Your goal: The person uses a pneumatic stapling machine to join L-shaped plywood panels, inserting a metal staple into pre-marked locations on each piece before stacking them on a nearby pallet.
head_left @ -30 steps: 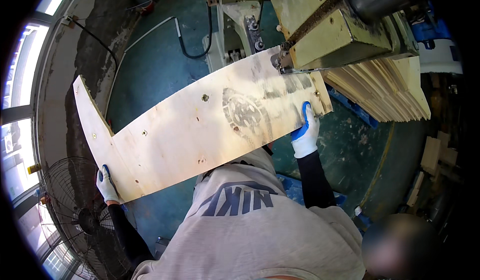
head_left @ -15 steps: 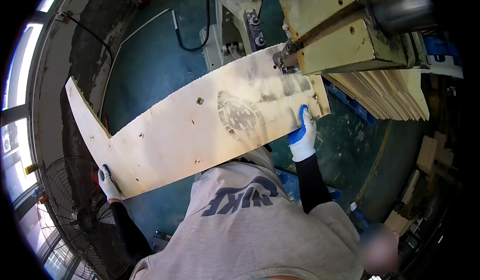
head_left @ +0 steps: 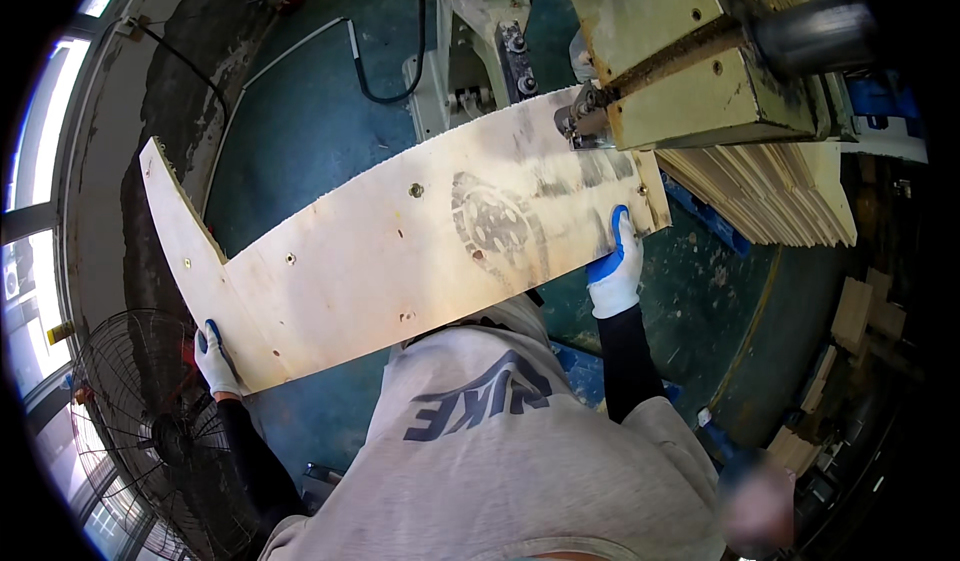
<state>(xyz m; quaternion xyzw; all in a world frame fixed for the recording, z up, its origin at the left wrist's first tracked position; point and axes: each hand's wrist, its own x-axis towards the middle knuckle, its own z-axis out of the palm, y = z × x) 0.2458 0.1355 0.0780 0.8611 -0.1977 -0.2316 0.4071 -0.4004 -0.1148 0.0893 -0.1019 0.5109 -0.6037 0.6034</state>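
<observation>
A long pale plywood panel (head_left: 350,271) with a curved far edge and an upswept left end lies across in front of me. It carries several metal inserts and a dark round smudge mark. My left hand (head_left: 215,359), in a white and blue glove, grips the panel's lower left corner, thumb on top. My right hand (head_left: 617,269), gloved the same way, pinches its near edge toward the right end, thumb on top. Its other fingers are hidden underneath. The panel's far right part lies beneath the metal head (head_left: 585,111) of a machine (head_left: 690,101).
A stack of cut plywood pieces (head_left: 770,191) stands right of the machine. A wire-caged fan (head_left: 150,431) is at the left, near the windows. Wood offcuts (head_left: 852,313) lie at the far right. A machine frame (head_left: 495,21) and black cable (head_left: 385,96) stand beyond the panel.
The panel has shifted slightly away from me relative to the machine, its left end a little more. Both hands keep their hold and move with it. The whole view has shifted slightly.
</observation>
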